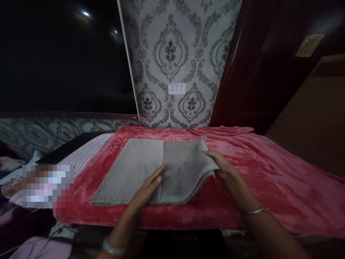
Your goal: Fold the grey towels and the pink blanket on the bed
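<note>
Fingers [155, 176] of the left hand [145, 192] lie nearly straight and unclosed across the raised edge at the cloth's middle, apparently to steady it; the right hand [226, 171] grips the cloth's far right side, thumb on top and the other fingers mostly hidden beneath, which would explain why that side bows up off the bed. Across the scene from the left, a dark screen [64, 61] stands against the wall, out of the hands' way. Below it a striped sheet [94, 149] shows beside the blanket [269, 180], probably because the red cover stops short there; a blurred patch hides what lies nearer. On that blanket, in front of the person, is the grey cloth [134, 162]: its left half lies flat, perhaps for want of any pull, while its darker right half curves up to the grip, showing layered edges. Behind it, a label [176, 88] reading 277 sits on the wallpaper, presumably to be readable. Farthest right leans a brown panel [315, 118], seemingly propped.
</note>
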The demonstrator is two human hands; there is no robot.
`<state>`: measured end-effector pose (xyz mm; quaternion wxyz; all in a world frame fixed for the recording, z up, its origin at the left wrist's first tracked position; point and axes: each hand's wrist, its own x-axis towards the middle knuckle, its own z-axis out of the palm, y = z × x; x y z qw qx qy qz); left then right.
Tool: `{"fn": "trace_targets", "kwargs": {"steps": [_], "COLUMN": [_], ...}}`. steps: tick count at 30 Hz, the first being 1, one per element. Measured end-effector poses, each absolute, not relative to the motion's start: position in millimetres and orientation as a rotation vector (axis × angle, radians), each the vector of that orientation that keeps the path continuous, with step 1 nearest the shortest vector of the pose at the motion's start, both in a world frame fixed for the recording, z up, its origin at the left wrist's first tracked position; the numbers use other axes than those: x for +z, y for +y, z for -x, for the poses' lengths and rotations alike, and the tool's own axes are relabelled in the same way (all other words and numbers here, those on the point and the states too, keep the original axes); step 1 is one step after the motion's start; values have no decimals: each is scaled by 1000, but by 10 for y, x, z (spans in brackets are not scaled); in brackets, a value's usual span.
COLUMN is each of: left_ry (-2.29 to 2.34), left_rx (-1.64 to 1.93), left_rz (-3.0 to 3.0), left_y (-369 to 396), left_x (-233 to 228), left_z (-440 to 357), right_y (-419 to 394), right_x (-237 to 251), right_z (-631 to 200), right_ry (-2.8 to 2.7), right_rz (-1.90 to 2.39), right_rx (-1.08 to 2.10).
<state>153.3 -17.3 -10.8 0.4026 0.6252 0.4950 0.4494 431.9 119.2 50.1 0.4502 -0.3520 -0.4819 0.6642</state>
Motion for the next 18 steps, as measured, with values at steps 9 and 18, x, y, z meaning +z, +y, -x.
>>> {"fn": "trace_targets", "kwargs": {"steps": [9, 18], "left_ry": [1241, 1534], "left_rx": [1343, 1273], "left_rz": [-831, -931], "left_y": [245, 415], "left_x": [356, 12], "left_z": [-527, -300], "right_y": [806, 554], "right_x": [767, 110], "right_z": [-2256, -2476], "right_ry": [-1502, -1577], "right_rz": [566, 648], "right_rx": [1935, 1977]}}
